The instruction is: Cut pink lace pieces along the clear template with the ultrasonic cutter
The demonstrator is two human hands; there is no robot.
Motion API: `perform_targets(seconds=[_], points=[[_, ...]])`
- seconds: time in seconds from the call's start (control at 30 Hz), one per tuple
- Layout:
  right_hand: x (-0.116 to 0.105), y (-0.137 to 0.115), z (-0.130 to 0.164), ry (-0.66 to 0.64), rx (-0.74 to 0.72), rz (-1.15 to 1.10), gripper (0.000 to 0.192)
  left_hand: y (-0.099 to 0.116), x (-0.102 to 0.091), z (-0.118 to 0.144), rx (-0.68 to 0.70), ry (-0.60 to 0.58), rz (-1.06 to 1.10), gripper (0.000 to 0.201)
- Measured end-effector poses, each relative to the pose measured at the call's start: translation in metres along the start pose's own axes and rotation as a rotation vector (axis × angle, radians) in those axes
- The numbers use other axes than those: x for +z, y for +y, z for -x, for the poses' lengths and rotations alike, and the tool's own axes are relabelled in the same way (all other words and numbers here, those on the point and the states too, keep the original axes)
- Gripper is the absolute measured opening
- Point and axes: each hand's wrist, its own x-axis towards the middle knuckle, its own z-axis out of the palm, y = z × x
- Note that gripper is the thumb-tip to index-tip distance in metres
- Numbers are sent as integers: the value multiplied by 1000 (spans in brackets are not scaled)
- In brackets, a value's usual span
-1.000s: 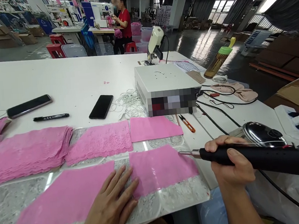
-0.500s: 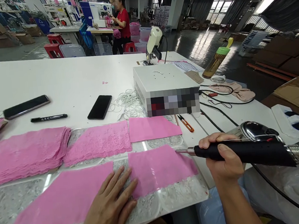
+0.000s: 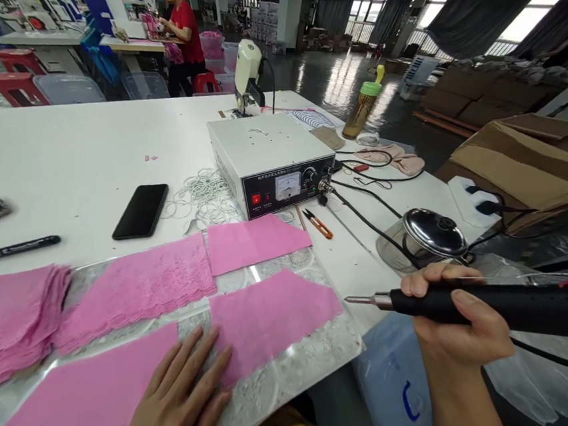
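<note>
My left hand lies flat with its fingers spread, over the edge of a large pink fabric piece and the bare strip beside it. Its fingertips reach the left edge of a smaller pink fabric piece with a slanted corner. Wrapped round a black-handled ultrasonic handpiece is my right hand. The handpiece's pointed metal tip points left and is just clear of the small piece's right corner. Under the fabric is a clear-covered, grey-patterned board.
A white control box, orange thread snips, a phone and tangled white cord lie beyond the fabric. Pink lace pieces are stacked left. Black cables run past a lidded glass pot. A co-worker sits at a sewing machine.
The handpiece tip has moved off the small pink piece to the right of its corner. My left hand still lies flat beside that piece. The view has swung to the right.
</note>
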Motion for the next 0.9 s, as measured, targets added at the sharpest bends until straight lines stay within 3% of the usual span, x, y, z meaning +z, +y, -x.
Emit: perform_targets(seconds=[0.7,0.9], points=[[2,9,7,-122,-22,38,10,1,-3,3,-40,-50,5,47],[-9,14,4,-46,-55,70,15,3,-6,5,-10,-30,18,44]])
